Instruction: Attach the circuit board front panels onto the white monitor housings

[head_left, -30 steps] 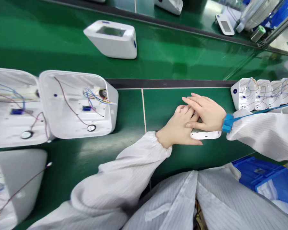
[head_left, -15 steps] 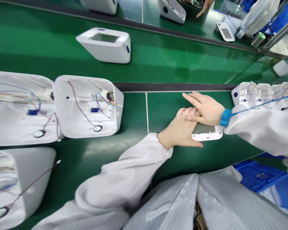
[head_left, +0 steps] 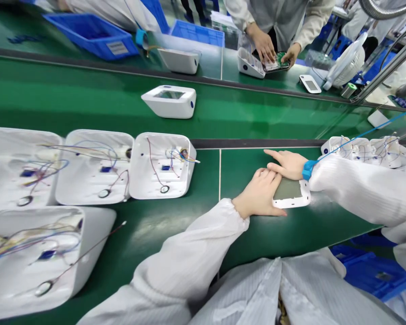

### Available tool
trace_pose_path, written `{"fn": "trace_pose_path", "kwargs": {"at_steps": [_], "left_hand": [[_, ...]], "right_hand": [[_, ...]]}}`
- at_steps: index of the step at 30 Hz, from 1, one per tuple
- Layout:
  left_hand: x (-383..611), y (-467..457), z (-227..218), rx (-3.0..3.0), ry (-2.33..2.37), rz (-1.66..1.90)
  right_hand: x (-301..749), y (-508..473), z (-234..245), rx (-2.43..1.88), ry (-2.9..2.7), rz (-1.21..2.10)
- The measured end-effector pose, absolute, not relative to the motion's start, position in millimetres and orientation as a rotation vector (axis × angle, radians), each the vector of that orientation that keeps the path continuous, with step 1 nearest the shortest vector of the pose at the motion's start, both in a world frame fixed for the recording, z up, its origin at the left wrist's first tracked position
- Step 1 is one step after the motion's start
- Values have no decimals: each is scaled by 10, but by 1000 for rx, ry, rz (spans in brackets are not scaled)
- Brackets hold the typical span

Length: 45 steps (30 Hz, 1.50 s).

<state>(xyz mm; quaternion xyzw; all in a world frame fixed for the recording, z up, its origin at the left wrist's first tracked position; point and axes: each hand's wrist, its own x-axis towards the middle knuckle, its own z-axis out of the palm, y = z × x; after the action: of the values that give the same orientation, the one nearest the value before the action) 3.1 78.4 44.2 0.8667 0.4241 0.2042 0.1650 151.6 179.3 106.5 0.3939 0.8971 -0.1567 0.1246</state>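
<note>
A small white panel with a grey screen lies flat on the green bench. My left hand rests on its left edge, fingers stretched flat, thumb along the near side. My right hand lies at the panel's far edge, fingers extended and pointing left; a blue wrist strap with a blue cord circles that wrist. Both arms wear white sleeves.
Several open white housings with coloured wires stand to the left; more wired housings sit at the right. A closed white unit rides the green belt. Across it, another person's hands work on a circuit board. Blue bins stand beyond.
The view has tilted up, showing the far side of the line. My right hand slid off the panel toward its far edge, uncovering the grey screen. My left hand stays on the left edge.
</note>
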Motion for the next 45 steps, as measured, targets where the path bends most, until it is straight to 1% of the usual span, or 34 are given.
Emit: {"fn": "trace_pose_path", "kwargs": {"at_steps": [4, 7, 9, 14, 16, 18, 21, 23, 25, 27, 30, 33, 37, 39, 41, 43, 45], "left_hand": [[22, 780, 401, 2453, 1156, 668], [16, 806, 419, 2407, 1151, 688], [19, 822, 447, 2380, 1178, 660], [55, 798, 469, 2436, 1212, 639], [67, 782, 462, 2450, 1219, 657], [71, 774, 463, 2438, 1223, 670], [65, 776, 475, 2422, 1220, 665], [60, 779, 474, 2425, 1217, 662], [56, 779, 461, 2426, 1215, 672], [56, 777, 442, 2417, 1213, 689], [60, 779, 427, 2396, 1215, 701], [62, 788, 433, 2391, 1206, 710], [58, 799, 431, 2361, 1187, 743], [56, 795, 424, 2355, 1179, 744], [54, 786, 425, 2348, 1183, 727], [52, 776, 436, 2336, 1193, 708], [50, 769, 452, 2326, 1200, 703]], "right_hand": [[1521, 1740, 1025, 1064, 2752, -266], [1515, 1766, 1022, 1105, 2809, -197], [1510, 1806, 1022, 1128, 2799, -250], [1552, 1863, 948, 1186, 2711, -546], [1568, 1888, 946, 1187, 2711, -561], [1548, 1932, 1031, 1170, 2761, -428], [1429, 2009, 1338, 1064, 2928, -153], [1328, 2037, 1559, 968, 3066, -65], [1265, 2033, 1662, 908, 3165, -24], [1273, 2002, 1582, 946, 3183, -37], [1398, 1937, 1223, 1159, 3064, -163], [1521, 1917, 922, 1221, 2972, -289], [1552, 1952, 884, 1188, 3049, -494], [1569, 1937, 931, 1293, 3151, -563], [1634, 1875, 944, 1643, 3232, -594], [1750, 1761, 897, 2072, 3183, -668], [1900, 1593, 795, 2321, 3020, -887]]}}
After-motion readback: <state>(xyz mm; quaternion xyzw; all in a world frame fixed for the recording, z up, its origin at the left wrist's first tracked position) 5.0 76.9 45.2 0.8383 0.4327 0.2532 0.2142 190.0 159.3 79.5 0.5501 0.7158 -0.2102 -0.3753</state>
